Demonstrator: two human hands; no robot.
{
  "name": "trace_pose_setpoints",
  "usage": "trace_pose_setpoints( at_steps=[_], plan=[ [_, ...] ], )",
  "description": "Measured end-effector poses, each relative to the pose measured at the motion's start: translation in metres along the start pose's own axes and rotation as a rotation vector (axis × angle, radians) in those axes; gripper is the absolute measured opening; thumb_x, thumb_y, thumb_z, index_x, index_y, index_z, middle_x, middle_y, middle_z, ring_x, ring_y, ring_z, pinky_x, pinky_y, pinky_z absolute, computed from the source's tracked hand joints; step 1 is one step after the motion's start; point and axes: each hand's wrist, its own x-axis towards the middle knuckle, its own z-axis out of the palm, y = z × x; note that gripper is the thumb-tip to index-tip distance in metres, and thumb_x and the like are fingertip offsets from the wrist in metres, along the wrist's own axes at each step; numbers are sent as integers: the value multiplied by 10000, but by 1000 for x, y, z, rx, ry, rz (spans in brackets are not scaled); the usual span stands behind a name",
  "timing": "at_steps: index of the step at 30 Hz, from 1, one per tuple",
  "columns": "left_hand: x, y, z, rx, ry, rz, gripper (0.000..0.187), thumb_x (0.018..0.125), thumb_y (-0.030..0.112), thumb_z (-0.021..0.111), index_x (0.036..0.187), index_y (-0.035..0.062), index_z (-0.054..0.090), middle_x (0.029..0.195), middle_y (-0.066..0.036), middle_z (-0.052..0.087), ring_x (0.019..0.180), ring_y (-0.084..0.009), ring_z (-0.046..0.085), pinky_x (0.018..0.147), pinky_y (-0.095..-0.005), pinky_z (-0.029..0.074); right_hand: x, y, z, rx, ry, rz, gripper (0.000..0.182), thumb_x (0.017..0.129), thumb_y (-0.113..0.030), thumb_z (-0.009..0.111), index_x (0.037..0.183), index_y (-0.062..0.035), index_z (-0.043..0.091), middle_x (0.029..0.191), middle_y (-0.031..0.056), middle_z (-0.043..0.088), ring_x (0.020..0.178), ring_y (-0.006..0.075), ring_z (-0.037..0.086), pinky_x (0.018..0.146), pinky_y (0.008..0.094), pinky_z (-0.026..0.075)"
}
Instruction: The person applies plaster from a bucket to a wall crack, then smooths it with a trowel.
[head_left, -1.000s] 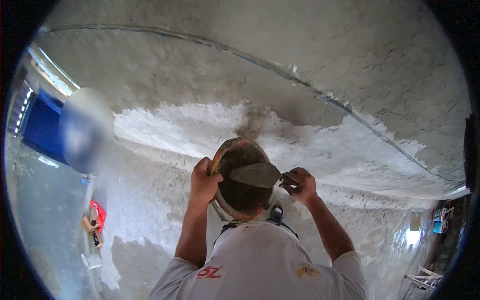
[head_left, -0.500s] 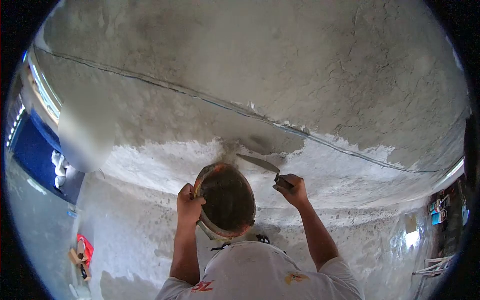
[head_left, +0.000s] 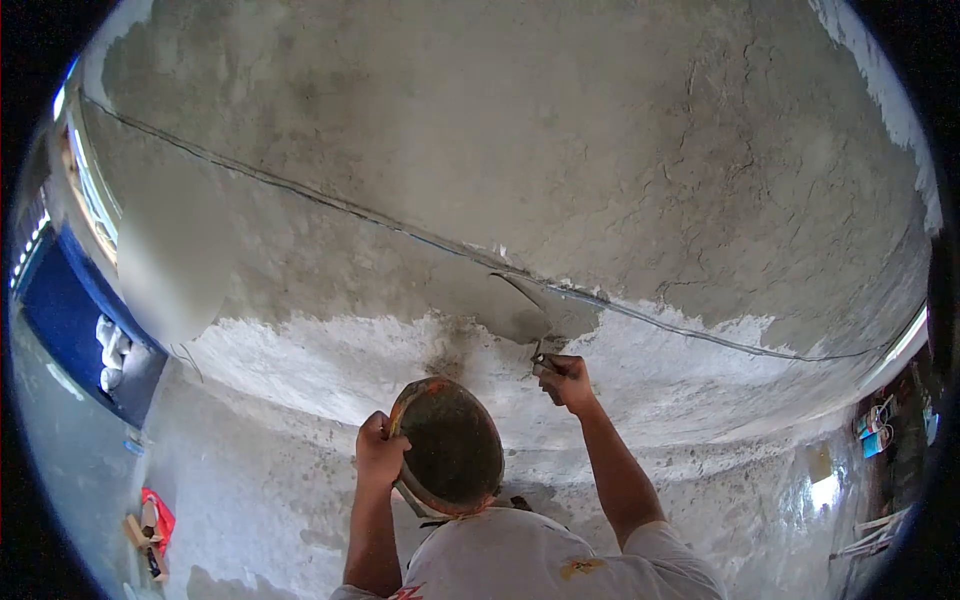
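Note:
My left hand is closed on the rim of a round, mortar-stained bucket, tilted so that its dark inside faces up. My right hand grips the handle of a trowel. The trowel's blade lies against the wall, on grey wet plaster just below a cable line, and its outline blends with the plaster. Under the blade, the lower wall is pale and bare of the darker coat, with a dark smear above the bucket.
A thin cable runs slantwise across the wall. On the floor at left are a red bag and pieces of cardboard or wood. A blue doorway stands at far left. Blue-labelled containers sit at far right.
My right hand has moved up and slightly left, bringing the trowel blade flat onto the wall near the cable. The bucket now sits lower in view, still in my left hand.

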Motion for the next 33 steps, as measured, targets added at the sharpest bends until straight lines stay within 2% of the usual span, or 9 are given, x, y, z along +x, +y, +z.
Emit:
trace_pose_setpoints(
  at_steps=[4,12,16,18,19,20,22,28,33],
  plan=[
    [1,-7,-3,-27,-2,-3,275,603,-53,679,742,47,463,678,-6,470,660,-135,487,605,-324,444,11,13,4,99,-27,-82,194,926,-161,725,796,-29,668,665,32,601,599,133,559,560,331,460],
    [7,-31,-10,-76,5,22,273,606,-45,664,727,54,440,684,-18,474,649,-146,462,606,-327,408,15,61,-18,623,-90,-172,318,913,-290,743,975,10,657,798,83,635,689,218,614,607,369,487],
    [0,-13,-13,-30,8,-30,270,615,-31,683,722,44,447,672,-26,477,637,-144,463,588,-335,403,-7,90,-15,592,12,-100,290,917,-280,733,943,-4,649,752,74,619,653,201,587,599,358,470],
    [-3,-11,-14,-4,9,-40,267,615,-32,684,726,43,453,670,-25,477,637,-144,467,588,-334,404,-7,115,-19,495,-177,-152,291,875,-232,760,934,39,674,703,75,624,578,175,573,545,341,459],
    [-3,-11,-14,24,12,-50,265,615,-33,685,729,43,459,668,-25,477,636,-144,471,589,-332,405,-16,99,-4,400,-123,-160,233,911,-218,725,877,6,671,641,40,581,503,119,493,472,314,393],
    [-3,-14,-14,24,11,-48,265,615,-33,685,729,43,459,668,-25,477,636,-144,471,589,-332,405,-25,77,0,411,-179,82,214,946,-198,689,820,-26,669,634,21,572,473,82,449,425,288,338],
    [-3,-21,-13,56,26,-43,259,613,-38,682,732,41,466,670,-24,486,635,-145,473,586,-334,406,-16,75,11,261,-171,51,206,963,-197,683,840,-32,674,647,20,584,450,73,438,394,267,302],
    [0,-39,-13,-162,6,-33,260,608,-32,692,732,32,473,670,-58,509,627,-179,486,591,-354,421,23,23,21,128,-208,53,164,950,-152,704,875,-8,681,633,32,584,542,99,505,484,279,396],
    [1,-27,-19,53,61,-46,270,597,-14,701,725,26,466,660,-67,499,629,-192,486,600,-358,426,40,13,15,221,-148,-127,152,946,-140,701,886,-3,675,640,28,569,523,118,483,507,307,419]
  ],
)
